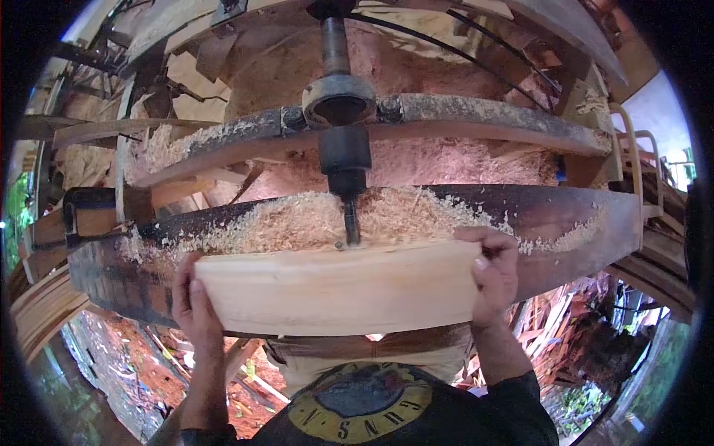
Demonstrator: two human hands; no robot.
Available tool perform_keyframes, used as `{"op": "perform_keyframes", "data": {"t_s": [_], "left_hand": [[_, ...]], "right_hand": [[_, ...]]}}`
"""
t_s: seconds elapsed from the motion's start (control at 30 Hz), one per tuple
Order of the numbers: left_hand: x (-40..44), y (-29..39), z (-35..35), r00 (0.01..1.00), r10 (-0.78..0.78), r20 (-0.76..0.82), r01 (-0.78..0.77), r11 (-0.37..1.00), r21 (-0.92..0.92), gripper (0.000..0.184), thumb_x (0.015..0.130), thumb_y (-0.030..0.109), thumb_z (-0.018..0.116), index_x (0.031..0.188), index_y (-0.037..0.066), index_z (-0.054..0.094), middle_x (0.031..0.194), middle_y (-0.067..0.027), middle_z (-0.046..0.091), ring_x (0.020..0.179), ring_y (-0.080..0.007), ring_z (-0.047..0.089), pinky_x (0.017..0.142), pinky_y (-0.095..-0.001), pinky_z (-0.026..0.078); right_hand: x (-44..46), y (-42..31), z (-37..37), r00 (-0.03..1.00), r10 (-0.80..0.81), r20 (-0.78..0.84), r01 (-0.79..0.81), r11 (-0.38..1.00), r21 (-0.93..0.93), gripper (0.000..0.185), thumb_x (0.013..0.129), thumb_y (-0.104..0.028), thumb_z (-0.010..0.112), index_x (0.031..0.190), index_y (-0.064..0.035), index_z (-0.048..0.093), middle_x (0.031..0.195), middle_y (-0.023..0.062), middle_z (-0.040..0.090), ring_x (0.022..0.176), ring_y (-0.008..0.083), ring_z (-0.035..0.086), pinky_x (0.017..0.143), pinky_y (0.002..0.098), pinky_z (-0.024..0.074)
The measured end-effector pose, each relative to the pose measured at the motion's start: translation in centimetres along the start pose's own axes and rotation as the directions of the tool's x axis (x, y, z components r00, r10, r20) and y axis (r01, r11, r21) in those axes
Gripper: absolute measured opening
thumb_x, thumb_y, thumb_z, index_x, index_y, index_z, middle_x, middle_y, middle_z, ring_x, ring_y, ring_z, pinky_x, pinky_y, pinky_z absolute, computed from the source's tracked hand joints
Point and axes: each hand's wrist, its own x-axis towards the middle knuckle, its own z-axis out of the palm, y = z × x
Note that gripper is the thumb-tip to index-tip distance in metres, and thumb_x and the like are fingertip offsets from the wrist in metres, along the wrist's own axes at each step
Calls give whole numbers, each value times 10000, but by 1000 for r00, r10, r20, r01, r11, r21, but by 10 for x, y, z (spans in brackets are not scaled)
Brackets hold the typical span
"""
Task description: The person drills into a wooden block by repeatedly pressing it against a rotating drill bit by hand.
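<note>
A pale wooden board (335,293) lies across the front of the dark work table, its far edge close to a vertical spindle cutter (352,219). My left hand (195,305) grips the board's left end, thumb on the near side and fingers round the edge. At the other end, my right hand (492,276) is closed on the board, with its fingers over the top corner. Wood shavings (286,221) are heaped behind the board and around the cutter. Whether the cutter touches the wood, I cannot tell for sure.
Above the table, a dark chuck (345,152) hangs below a ring bearing (339,100) on a curved wooden crossbeam (483,119). The dark table (573,245) carries scattered shavings. A black clamp-like bracket (89,212) stands at the left. Wood scraps litter the ground below.
</note>
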Motion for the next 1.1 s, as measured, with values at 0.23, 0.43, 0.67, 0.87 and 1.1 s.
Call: {"op": "perform_keyframes", "data": {"t_s": [0.23, 0.43, 0.67, 0.87, 1.1], "left_hand": [[-18, 26, 56, 996, 68, 64, -62, 994, -93, 382, 1069, 83, 477, 1416, -59, 550, 1439, -149, 568, 1308, -223, 534, 1146, -368, 387], [-25, 39, 74, 999, -3, 51, 16, 969, -246, 396, 1075, 102, 467, 1424, -75, 528, 1427, -166, 572, 1326, -239, 524, 1144, -380, 394], [-9, 24, 28, 999, -11, 49, 19, 986, -166, 406, 1072, 142, 490, 1417, -66, 535, 1370, -159, 603, 1265, -227, 558, 1101, -367, 417], [12, -2, -23, 998, -60, 33, 64, 987, -150, 405, 1087, 191, 535, 1410, -54, 557, 1392, -155, 614, 1283, -241, 563, 1126, -389, 425], [-12, 6, 1, 997, -70, 22, 72, 986, -150, 406, 1078, 136, 522, 1439, -49, 532, 1415, -149, 593, 1294, -230, 550, 1133, -373, 406]], "right_hand": [[5, -30, -60, 995, -27, -98, 12, 988, -156, 278, 905, -73, 568, 1164, -38, 471, 1201, 193, 609, 1185, 306, 563, 1106, 502, 417], [13, -27, -86, 994, -97, -47, 92, 990, -106, 284, 896, -89, 576, 1158, -33, 483, 1180, 196, 616, 1128, 304, 578, 1114, 517, 410], [8, -6, -37, 999, -36, -17, 34, 994, -101, 262, 896, -52, 553, 1147, -38, 480, 1168, 187, 611, 1120, 295, 576, 1082, 502, 441], [-7, 17, 25, 1000, -13, 3, 13, 1000, 14, 250, 911, -24, 526, 1153, -42, 463, 1239, 190, 600, 1146, 290, 576, 1071, 469, 446], [9, 1, -9, 999, -35, 9, 35, 995, -96, 266, 900, -18, 533, 1154, -38, 458, 1174, 192, 629, 1166, 297, 577, 1084, 478, 441]]}}
